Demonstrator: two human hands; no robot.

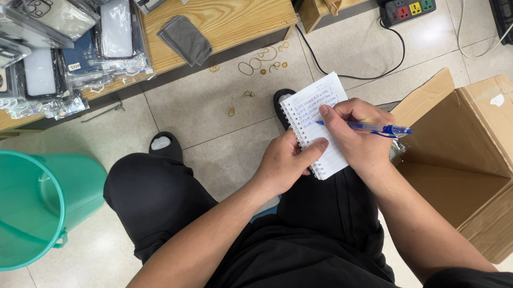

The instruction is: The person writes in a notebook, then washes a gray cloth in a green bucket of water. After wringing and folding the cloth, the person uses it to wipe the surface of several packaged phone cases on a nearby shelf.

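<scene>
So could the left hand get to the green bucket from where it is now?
Probably yes: the left hand only steadies the notepad, and nothing but bare floor tile lies beside the bucket, though it must let go first.

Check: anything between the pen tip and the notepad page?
Nothing visible. The right hand holds the blue pen with its tip on the notepad; the left hand steadies the pad's lower edge, clear of the tip.
</scene>
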